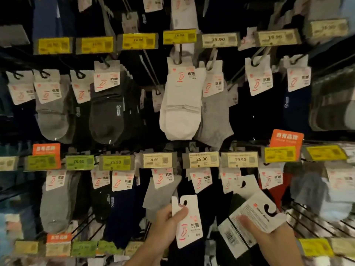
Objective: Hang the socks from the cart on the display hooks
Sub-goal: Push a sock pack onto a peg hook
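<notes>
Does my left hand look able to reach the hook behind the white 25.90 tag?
Probably yes: the left hand, gripping a sock card, is just below that tag; only hung packs lie between.

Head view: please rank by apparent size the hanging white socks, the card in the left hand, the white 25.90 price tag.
1. white socks
2. card, though nearest the camera
3. price tag

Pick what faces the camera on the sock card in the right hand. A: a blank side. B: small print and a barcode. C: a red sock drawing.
B: the sock card in the right hand shows lines of small print and a barcode near its lower end.
</notes>
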